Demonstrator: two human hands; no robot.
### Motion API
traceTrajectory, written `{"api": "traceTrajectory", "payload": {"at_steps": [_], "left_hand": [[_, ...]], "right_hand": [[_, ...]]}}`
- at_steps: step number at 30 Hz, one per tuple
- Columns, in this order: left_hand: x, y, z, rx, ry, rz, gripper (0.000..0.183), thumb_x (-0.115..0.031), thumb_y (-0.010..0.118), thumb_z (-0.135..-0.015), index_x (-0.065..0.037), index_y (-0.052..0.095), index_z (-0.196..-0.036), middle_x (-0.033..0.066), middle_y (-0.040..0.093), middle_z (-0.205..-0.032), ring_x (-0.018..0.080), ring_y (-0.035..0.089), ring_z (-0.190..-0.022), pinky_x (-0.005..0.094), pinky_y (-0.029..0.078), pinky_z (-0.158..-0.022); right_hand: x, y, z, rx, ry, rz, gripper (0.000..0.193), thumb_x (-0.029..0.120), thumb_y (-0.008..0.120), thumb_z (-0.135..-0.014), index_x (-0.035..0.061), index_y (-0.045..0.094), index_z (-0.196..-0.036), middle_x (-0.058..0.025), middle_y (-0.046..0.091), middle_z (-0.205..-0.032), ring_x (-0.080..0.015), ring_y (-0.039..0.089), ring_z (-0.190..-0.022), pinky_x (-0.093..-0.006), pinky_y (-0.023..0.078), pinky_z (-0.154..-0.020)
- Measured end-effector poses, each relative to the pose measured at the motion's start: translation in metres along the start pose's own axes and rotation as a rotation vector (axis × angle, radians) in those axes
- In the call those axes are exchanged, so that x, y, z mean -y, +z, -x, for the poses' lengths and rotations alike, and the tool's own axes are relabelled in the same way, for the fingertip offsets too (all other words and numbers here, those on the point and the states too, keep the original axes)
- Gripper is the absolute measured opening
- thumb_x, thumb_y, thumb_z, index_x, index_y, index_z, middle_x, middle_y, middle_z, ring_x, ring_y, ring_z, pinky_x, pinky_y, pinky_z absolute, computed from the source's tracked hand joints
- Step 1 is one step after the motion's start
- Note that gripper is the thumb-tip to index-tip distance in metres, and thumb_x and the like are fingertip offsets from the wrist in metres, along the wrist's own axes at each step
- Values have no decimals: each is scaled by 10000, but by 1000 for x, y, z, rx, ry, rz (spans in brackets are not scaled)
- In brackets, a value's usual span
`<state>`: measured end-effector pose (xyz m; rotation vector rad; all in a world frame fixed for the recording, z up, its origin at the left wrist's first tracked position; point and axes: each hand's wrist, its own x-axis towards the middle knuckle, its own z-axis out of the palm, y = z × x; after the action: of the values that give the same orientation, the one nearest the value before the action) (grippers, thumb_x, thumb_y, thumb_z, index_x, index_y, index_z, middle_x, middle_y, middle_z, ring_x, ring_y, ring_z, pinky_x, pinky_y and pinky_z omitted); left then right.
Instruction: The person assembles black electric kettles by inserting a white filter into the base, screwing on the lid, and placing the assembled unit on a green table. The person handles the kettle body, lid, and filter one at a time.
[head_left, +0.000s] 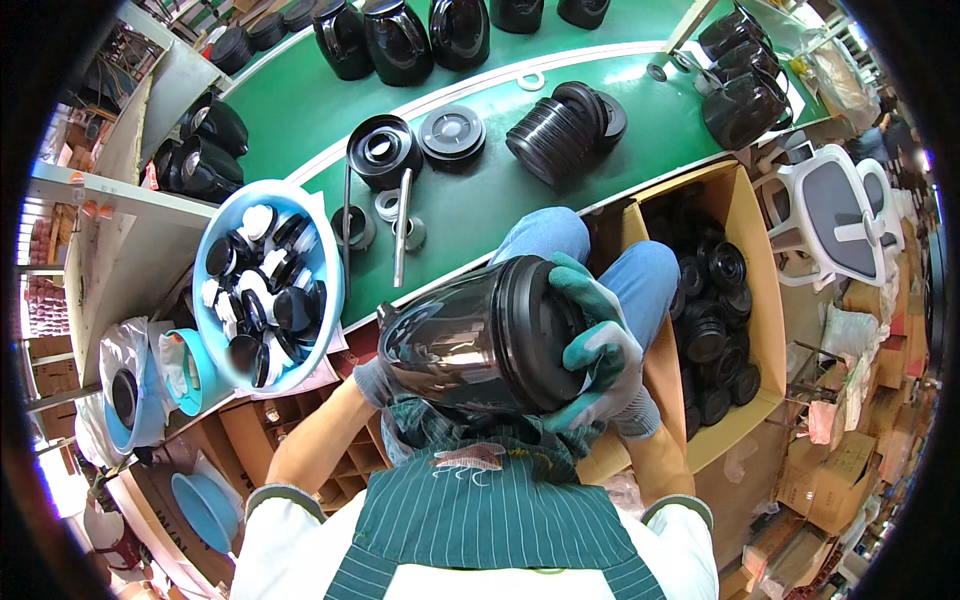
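Black jug (pixel 440 335): ctr of frame, on its side. R hand (pixel 612 350) clamped on end disc (pixel 535 320); L hand hidden behind jug, only cuff (pixel 372 384) seen, grip can't tell. Step appears disc fitting/turning; next move prob. needs firm counter-hold.

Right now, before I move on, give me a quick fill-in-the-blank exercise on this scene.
The right hand, on the black vessel, wears a ____.
The cardboard box of round black parts stands on the view's ____ side.
The basin of black and white parts is pale ____.
The worktop is coloured ____.
Missing words: glove; right; blue; green.
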<state>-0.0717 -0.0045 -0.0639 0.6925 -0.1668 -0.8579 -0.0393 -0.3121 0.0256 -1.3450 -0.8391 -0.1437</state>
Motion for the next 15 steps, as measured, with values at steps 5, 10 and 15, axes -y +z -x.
{"api": "traceTrajectory", "payload": {"at_steps": [5, 10, 15], "left_hand": [[6, -8, -2, 141, -158, 661, 903, -613, 483, -866, -94, 359, -1595, 156, 427, -1597, 316, 454, -1437, 500, 386, -1189], [-21, -14, -17, -108, -167, 106, 582, -50, 708, -955, -31, 496, -1497, 135, 605, -1458, 212, 608, -1302, 409, 547, -1076], [-76, 16, -14, -276, 555, -1419, 430, -138, 724, -887, -45, 672, -1304, 161, 713, -1271, 328, 719, -1121, 408, 574, -994]], "right_hand": [[4, -9, -3, 54, -55, 27, 705, 461, 1006, -571, 162, 630, -1087, -308, 428, -1557, -509, 330, -1502, -568, 284, -1216], [9, -8, 4, -111, 81, 81, 749, 506, 1023, -495, 107, 595, -962, -277, 454, -1526, -448, 397, -1471, -494, 337, -1199], [-2, 8, 40, -506, 711, -65, 662, 274, 876, -775, 17, 499, -1254, -171, 478, -1478, -268, 502, -1335, -399, 409, -1113]]}}
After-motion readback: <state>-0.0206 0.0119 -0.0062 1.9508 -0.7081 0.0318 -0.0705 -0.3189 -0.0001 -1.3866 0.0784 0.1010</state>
